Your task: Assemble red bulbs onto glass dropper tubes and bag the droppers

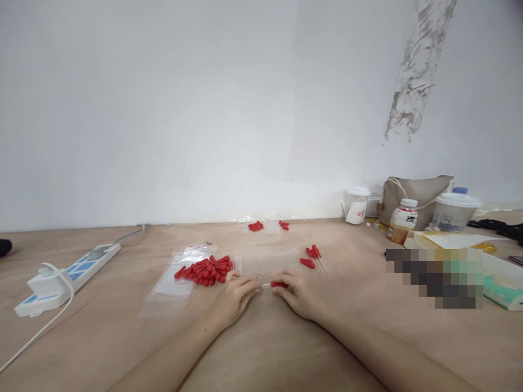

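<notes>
My left hand (236,296) pinches a thin clear glass tube (266,285) low over the table. At the tube's right end is a red rubber bulb (278,284), gripped by the fingers of my right hand (300,295). Together they look like a dropper; how far the tube sits inside the bulb is hidden. Just beyond my hands lies a row of glass tubes (265,262). Left of it, a heap of red rubber bulbs (208,270) rests partly on clear plastic bags (174,280). To the right lie several assembled droppers (318,258) and loose red bulbs (307,263).
Near the wall are more red bulbs (255,225) with a clear bag. A white power strip (81,277) with a plugged charger stands left. At right are a lidded cup (357,206), a bottle (402,220), a grey bag (420,190), a lidded tub (455,209) and a tray (504,283).
</notes>
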The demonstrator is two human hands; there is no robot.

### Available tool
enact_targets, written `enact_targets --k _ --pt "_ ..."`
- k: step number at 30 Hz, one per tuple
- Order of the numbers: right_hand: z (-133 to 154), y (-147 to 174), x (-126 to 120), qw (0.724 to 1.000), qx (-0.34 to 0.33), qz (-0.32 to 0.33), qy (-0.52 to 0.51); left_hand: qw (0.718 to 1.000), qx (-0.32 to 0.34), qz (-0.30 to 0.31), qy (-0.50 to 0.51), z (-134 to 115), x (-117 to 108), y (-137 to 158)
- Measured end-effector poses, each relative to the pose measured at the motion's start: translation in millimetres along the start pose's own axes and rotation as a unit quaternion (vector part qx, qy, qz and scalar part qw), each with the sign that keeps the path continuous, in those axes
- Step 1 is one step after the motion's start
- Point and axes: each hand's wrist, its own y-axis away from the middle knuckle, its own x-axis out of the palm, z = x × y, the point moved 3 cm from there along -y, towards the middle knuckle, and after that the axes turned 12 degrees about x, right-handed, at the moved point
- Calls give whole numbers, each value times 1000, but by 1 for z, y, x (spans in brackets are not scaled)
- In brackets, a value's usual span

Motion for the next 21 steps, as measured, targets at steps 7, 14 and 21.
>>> enact_targets --k 7,14,21 --pt "0 1 1 1000 -3 3 5 1000 -1 14 11 0 3 -1" --pt "-2 4 2 999 -24 6 31 999 6 42 4 -5 3 -3" --pt "-1 7 5 994 -43 17 103 999 18 48 1 -7 3 -1"
